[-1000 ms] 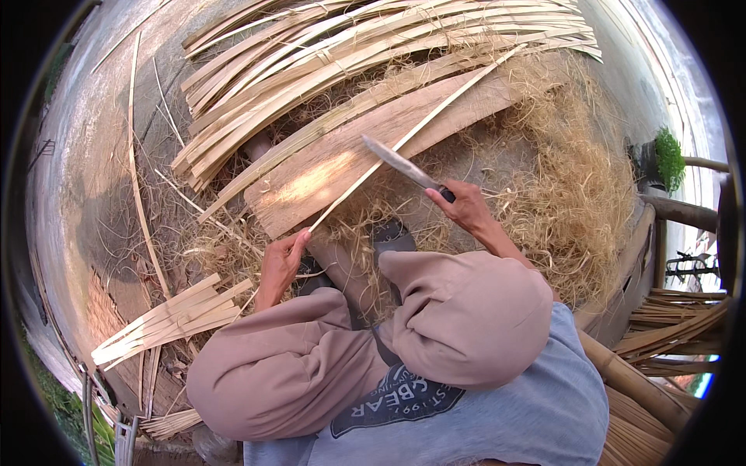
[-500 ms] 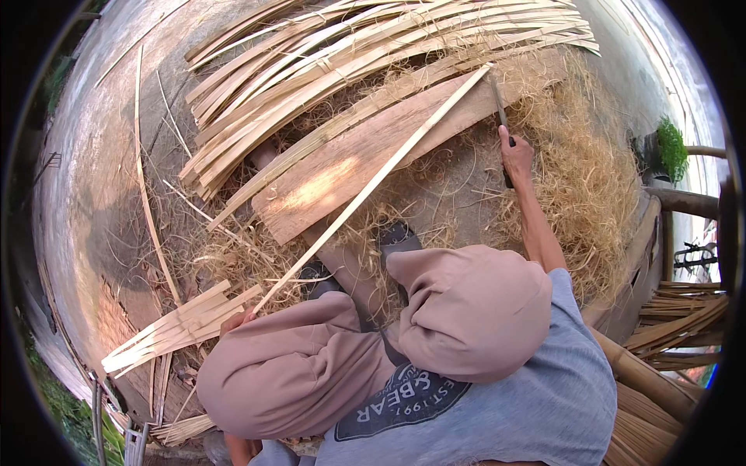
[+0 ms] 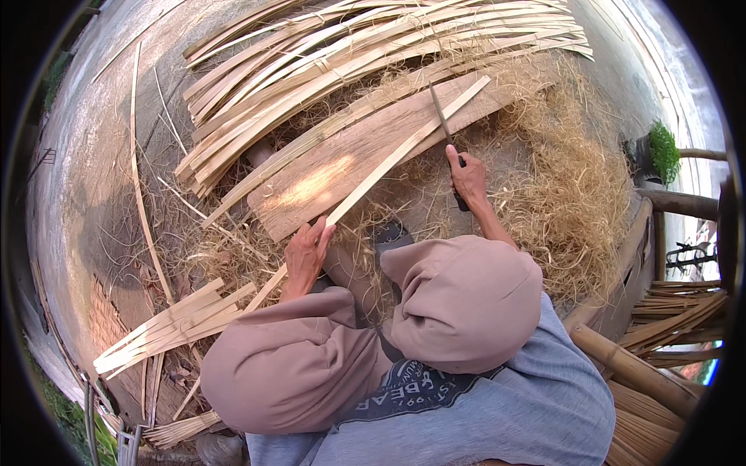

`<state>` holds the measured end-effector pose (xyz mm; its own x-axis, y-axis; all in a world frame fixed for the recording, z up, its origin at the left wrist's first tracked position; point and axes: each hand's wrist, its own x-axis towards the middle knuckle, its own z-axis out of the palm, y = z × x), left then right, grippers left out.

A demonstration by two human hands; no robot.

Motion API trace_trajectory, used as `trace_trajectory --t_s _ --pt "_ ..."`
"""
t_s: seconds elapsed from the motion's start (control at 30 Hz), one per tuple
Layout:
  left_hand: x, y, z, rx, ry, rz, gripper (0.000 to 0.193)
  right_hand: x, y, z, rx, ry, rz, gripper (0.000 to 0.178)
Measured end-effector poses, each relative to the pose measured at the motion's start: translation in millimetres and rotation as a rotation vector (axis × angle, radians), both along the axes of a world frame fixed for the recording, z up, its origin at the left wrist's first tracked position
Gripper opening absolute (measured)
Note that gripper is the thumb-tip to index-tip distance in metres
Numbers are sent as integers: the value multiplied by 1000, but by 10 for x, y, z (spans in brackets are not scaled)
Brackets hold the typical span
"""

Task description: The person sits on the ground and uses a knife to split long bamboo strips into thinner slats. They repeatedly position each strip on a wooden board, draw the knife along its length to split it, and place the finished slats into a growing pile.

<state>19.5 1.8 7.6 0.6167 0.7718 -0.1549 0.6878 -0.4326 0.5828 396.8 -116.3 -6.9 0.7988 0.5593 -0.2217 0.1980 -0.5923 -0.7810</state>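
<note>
Left hand (image 3: 307, 250) pinches strip (image 3: 388, 169) over board (image 3: 299, 192) near edge; right hand (image 3: 468, 179) grips knife (image 3: 440, 115); right, pot (image 3: 641, 161) holds plant (image 3: 665, 151).

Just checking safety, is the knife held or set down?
Held: the right hand grips the knife by its black handle.

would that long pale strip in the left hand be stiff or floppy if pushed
The pale strip is probably springy rather than floppy: it reaches fairly straight from the left hand out over the wooden board. It looks narrow and thin, so likely light for its length. Being flat, it should slide rather than roll.
</note>
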Motion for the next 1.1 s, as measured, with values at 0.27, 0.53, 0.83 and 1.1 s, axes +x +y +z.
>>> trace_trajectory --t_s 0.27,0.53,0.83,1.1 --pt "-14 135 -10 -314 -15 50 41 -1248 -452 16 18 -367 557 54" --pt "85 70 -124 -183 -124 -17 37 934 -346 0 -78 -397 -118 67" --pt "60 150 -104 -278 -104 -25 44 -522 -249 -160 78 -468 560 59" --pt "102 464 106 -590 27 21 59 509 -78 35 -121 -258 167 67"
